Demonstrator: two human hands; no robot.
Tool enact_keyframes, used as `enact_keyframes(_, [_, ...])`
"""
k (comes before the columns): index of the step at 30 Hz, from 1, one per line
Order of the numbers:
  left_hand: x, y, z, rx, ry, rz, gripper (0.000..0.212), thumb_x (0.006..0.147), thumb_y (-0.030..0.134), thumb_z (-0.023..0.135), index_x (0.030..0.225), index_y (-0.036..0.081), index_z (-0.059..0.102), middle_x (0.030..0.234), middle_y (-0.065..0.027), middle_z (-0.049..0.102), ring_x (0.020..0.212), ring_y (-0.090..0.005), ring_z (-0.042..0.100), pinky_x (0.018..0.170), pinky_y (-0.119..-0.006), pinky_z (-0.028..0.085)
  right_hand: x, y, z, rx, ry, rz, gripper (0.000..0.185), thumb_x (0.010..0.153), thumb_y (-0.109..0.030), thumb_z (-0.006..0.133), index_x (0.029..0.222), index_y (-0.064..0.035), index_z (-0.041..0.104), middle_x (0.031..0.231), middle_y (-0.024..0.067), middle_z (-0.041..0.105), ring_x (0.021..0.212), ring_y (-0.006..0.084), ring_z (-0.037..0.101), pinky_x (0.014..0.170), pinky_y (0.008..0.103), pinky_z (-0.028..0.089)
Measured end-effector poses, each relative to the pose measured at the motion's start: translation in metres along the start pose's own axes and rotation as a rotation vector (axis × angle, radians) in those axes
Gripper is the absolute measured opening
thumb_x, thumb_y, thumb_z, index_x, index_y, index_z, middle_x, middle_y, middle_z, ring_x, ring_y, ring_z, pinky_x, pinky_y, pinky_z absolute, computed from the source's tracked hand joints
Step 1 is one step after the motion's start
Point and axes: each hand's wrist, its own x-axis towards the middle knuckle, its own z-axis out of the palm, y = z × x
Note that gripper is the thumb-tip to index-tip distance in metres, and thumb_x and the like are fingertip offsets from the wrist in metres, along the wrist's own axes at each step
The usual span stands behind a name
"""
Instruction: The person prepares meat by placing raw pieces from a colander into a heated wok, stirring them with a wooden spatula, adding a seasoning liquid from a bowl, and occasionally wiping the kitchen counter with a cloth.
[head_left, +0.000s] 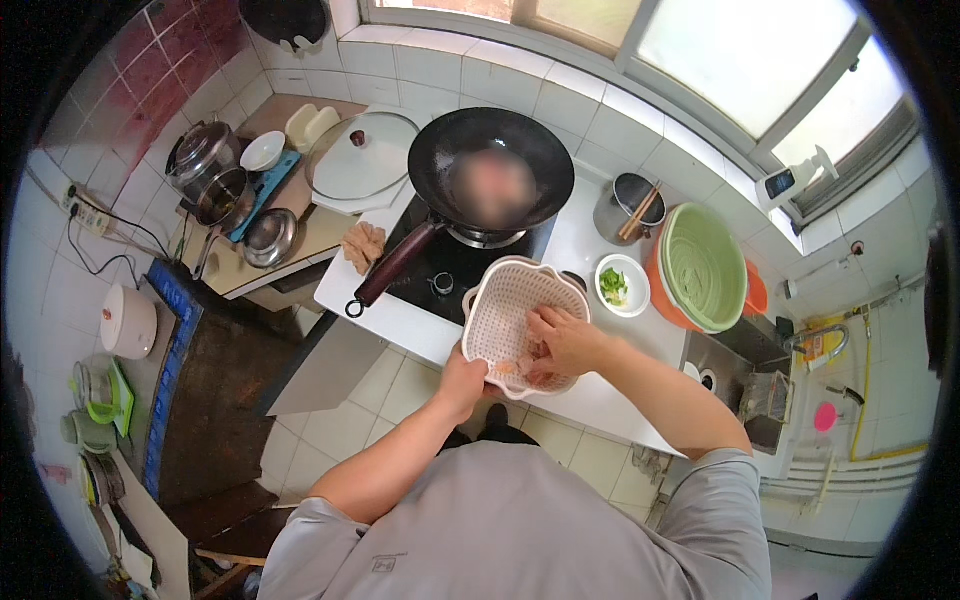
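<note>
My left hand (463, 381) grips the near left rim of a light pink plastic colander basket (499, 311), tilted in front of my body at the counter's edge. Reaching inside, my right hand (566, 341) has its fingers curled around pieces of raw meat (536, 352) low in the basket; the palm side is hidden. Beyond the basket, a black wok (439, 161) sits on the gas hob (405, 262), its dark handle pointing towards the left front. The pinkish contents of the wok (495, 184) are blurred.
Right of the hob stand a white bowl of chopped greens (613, 287), a metal pot (611, 214) with wooden chopsticks (641, 211) across it, and a green basin (701, 262) beside the sink (724, 352). Leftward are a crumpled brown cloth (364, 247) and a glass lid (337, 165).
</note>
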Motion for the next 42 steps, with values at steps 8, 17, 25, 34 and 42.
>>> enact_keyframes(8, [0.008, -0.03, 0.002, -0.1, 0.03, 0.07, 0.038, 0.085, 0.002, 0.04, 0.123, 0.006, 0.043, 0.109, -0.0095, 0.057, 0.09, -0.0206, 0.062, 0.066, -0.034, 0.056, -0.006, -0.045, 0.004, 0.327, -0.199, 0.212, 0.049, 0.081, -0.039, 0.058, 0.117, -0.0071, 0.052, 0.093, 0.0181, 0.061, 0.091, 0.0336, 0.057, 0.08, 0.0423, 0.046])
enact_keyframes(17, [-0.005, -0.015, 0.004, 0.009, -0.035, -0.107, 0.034, 0.083, 0.007, 0.041, 0.117, 0.011, 0.045, 0.106, -0.0063, 0.056, 0.095, -0.0172, 0.059, 0.067, -0.033, 0.051, 0.023, -0.067, 0.011, 1.002, -0.133, 0.312, 0.05, 0.084, -0.027, 0.059, 0.128, -0.0064, 0.047, 0.097, 0.0072, 0.06, 0.086, 0.0147, 0.057, 0.073, 0.0286, 0.047])
enact_keyframes(25, [-0.011, -0.001, 0.0, 0.041, -0.23, -0.231, 0.042, 0.079, 0.003, 0.041, 0.12, 0.011, 0.042, 0.111, -0.0091, 0.055, 0.095, -0.0205, 0.059, 0.071, -0.037, 0.05, 0.046, -0.064, 0.019, 1.07, -0.148, 0.434, 0.025, 0.079, -0.011, 0.061, 0.101, -0.0007, 0.057, 0.08, 0.0089, 0.061, 0.071, 0.0149, 0.059, 0.062, 0.0297, 0.049])
enact_keyframes(34, [-0.007, 0.003, -0.005, -0.109, -0.056, -0.027, 0.048, 0.08, 0.003, 0.038, 0.127, 0.01, 0.038, 0.111, -0.0087, 0.055, 0.089, -0.0188, 0.061, 0.057, -0.029, 0.054, 0.042, -0.031, -0.021, 1.245, 0.037, 0.448, 0.005, 0.081, -0.006, 0.06, 0.085, -0.0027, 0.06, 0.077, 0.003, 0.062, 0.066, 0.0111, 0.058, 0.054, 0.027, 0.047])
enact_keyframes(42, [0.008, -0.007, -0.011, -0.11, -0.06, -0.071, 0.053, 0.079, 0.0, 0.038, 0.132, 0.006, 0.033, 0.118, -0.0133, 0.051, 0.099, -0.0274, 0.059, 0.074, -0.042, 0.055, 0.044, -0.022, -0.022, 1.135, 0.049, 0.462, 0.014, 0.075, -0.002, 0.062, 0.089, -0.0026, 0.061, 0.074, 0.0028, 0.06, 0.071, 0.0114, 0.057, 0.056, 0.0272, 0.048])
